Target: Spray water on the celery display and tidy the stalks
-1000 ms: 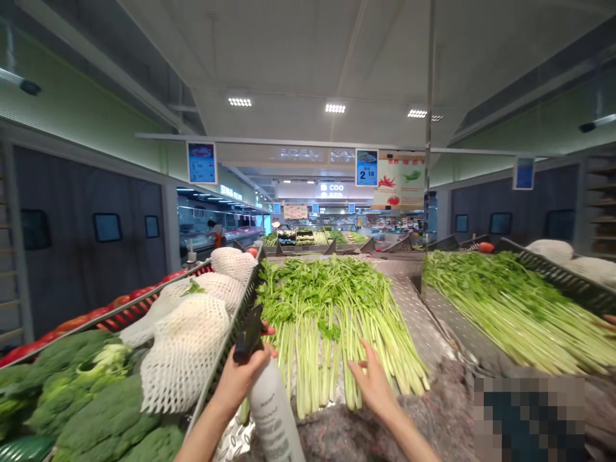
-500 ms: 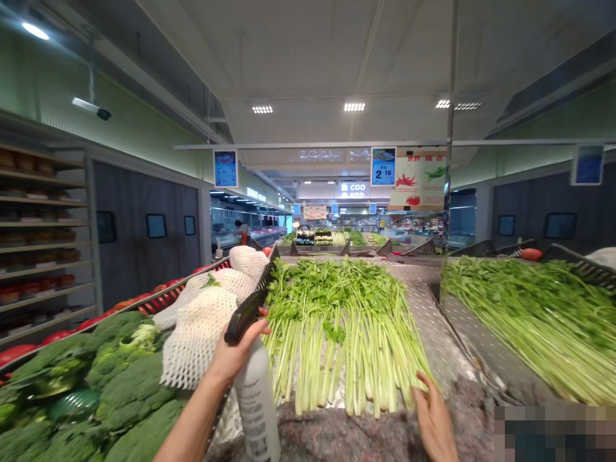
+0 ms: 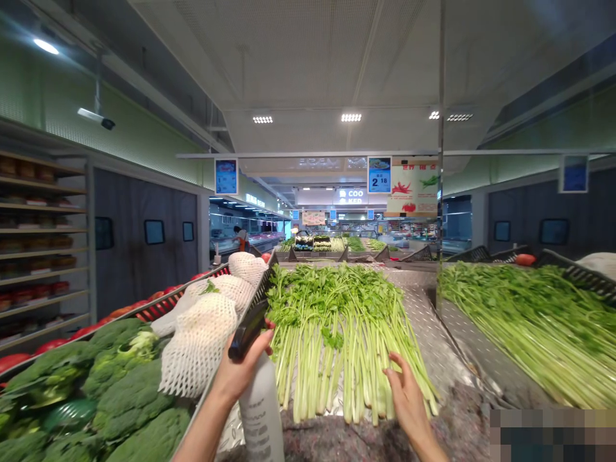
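Note:
My left hand (image 3: 243, 362) is wrapped round the neck of a white spray bottle (image 3: 262, 410) with a black trigger head (image 3: 248, 330). The bottle stands upright or nearly so, left of the stalk ends. A broad layer of celery (image 3: 337, 333) lies on the metal display, leaves at the far side and pale stalks toward me. Over the right-hand stalks is my right hand (image 3: 407, 391), fingers apart and holding nothing. Whether its fingertips touch the celery I cannot tell.
Broccoli (image 3: 129, 391) and vegetables in white foam netting (image 3: 199, 343) fill the left side, beside a black crate wall (image 3: 262, 282). A mirror (image 3: 520, 321) on the right reflects the celery. Grey-brown cloth (image 3: 346, 439) lines the front edge. A person (image 3: 239, 239) stands far back.
My right hand has moved left and slightly up, from the right edge of the celery to over its stalks. My left hand keeps its grip on the spray bottle. The view has shifted slightly.

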Available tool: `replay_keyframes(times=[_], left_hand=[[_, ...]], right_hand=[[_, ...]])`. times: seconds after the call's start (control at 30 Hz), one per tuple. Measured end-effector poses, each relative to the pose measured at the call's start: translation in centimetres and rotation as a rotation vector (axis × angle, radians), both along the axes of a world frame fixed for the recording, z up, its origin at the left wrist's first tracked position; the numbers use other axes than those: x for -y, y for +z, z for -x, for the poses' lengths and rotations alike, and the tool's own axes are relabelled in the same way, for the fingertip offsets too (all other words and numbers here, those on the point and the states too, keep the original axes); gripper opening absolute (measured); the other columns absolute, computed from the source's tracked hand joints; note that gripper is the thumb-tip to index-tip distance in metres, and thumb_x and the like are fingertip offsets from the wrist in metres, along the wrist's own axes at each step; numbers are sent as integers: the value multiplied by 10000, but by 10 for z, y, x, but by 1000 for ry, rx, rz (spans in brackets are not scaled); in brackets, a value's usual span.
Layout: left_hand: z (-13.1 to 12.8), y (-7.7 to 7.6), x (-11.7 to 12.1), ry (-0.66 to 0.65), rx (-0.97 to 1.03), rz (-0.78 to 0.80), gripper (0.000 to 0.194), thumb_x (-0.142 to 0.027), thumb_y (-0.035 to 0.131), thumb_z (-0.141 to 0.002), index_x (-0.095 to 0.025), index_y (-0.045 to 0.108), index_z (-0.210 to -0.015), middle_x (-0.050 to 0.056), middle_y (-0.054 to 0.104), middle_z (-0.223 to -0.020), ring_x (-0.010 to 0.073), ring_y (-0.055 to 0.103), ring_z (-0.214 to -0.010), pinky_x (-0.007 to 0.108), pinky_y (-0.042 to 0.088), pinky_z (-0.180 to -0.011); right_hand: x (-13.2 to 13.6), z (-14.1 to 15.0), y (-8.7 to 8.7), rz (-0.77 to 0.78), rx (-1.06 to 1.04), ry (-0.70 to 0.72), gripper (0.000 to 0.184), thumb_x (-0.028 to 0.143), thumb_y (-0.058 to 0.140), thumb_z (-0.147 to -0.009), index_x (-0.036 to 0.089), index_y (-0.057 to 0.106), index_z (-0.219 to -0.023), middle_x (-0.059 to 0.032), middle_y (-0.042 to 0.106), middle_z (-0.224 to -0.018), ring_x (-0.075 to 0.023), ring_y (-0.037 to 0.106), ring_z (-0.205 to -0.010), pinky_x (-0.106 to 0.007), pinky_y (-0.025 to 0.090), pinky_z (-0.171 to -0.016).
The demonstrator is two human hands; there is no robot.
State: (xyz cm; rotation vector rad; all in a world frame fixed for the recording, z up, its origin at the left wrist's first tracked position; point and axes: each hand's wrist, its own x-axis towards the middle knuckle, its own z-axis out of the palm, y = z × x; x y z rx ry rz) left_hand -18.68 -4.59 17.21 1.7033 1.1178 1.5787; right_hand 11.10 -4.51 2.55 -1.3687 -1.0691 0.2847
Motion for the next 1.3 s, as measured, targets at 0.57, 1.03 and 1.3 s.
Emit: replay_keyframes(times=[0.57, 1.03, 1.3], left_hand=[[-23, 6, 25, -145, -12, -9, 390, -447, 557, -632, -159, 616, -888, 10, 581, -540, 172, 568, -542, 290, 474, -557], [-46, -2, 19, -311, -17, -36, 352, -374, 561, -656, -145, 606, -920, 49, 637, -763, 143, 570, -573, 281, 475, -606], [-61, -2, 16, -347, 3, -11, 309, -377, 566, -654, -133, 597, -841, 37, 611, -722, 124, 543, -530, 262, 460, -552]], right_hand=[[25, -12, -101, 19, 136, -198, 365, 395, 379, -703, 170, 515, -956, -109, 589, -949, -196, 579, -663, -324, 438, -691], [26, -8, -101, -32, 147, -172, 309, 338, 402, -679, 172, 529, -907, -95, 587, -892, -178, 559, -573, -315, 440, -646], [27, -21, -106, 92, 231, -71, 362, 325, 412, -708, 128, 513, -994, -123, 574, -989, -164, 595, -671, -272, 462, -668]])
